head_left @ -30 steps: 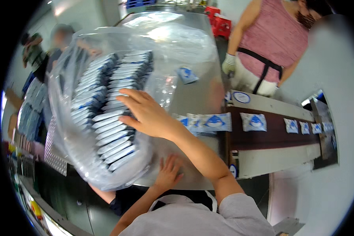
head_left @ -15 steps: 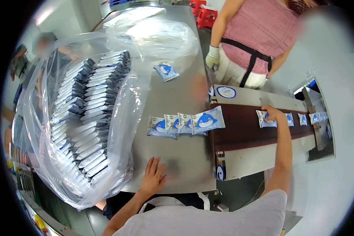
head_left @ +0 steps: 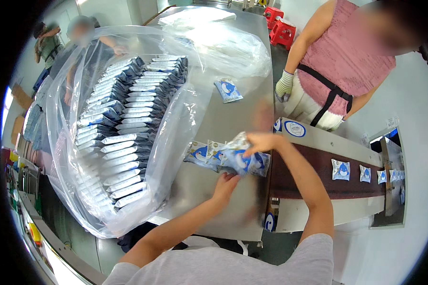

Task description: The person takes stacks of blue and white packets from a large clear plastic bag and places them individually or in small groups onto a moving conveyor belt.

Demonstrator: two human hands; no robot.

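A short row of overlapping blue-and-white pillow packets (head_left: 200, 154), each with a blue whale picture, lies on the metal table (head_left: 195, 202). My right hand (head_left: 265, 143) reaches over the row's right end, its fingers closed on a packet (head_left: 238, 146) that looks tilted and slightly blurred. Below the row's near edge is my left hand (head_left: 225, 187), fingers bent toward the packets; its fingertips are partly hidden there, so whether they grip one is unclear. On the left, a big clear plastic bag (head_left: 176, 137) holds two columns of stacked packets (head_left: 140, 111).
To the right runs a brown conveyor belt (head_left: 309, 173) bearing several spaced packets (head_left: 340, 170). A single packet (head_left: 228, 90) lies farther back, near clear plastic bags (head_left: 228, 45). A person in pink (head_left: 337, 71) stands beyond the belt; red stools (head_left: 282, 33) are behind.
My right hand has come left from the belt to the row with a packet. My left hand has moved from flat on the table up to the row's near edge. The view has shifted.
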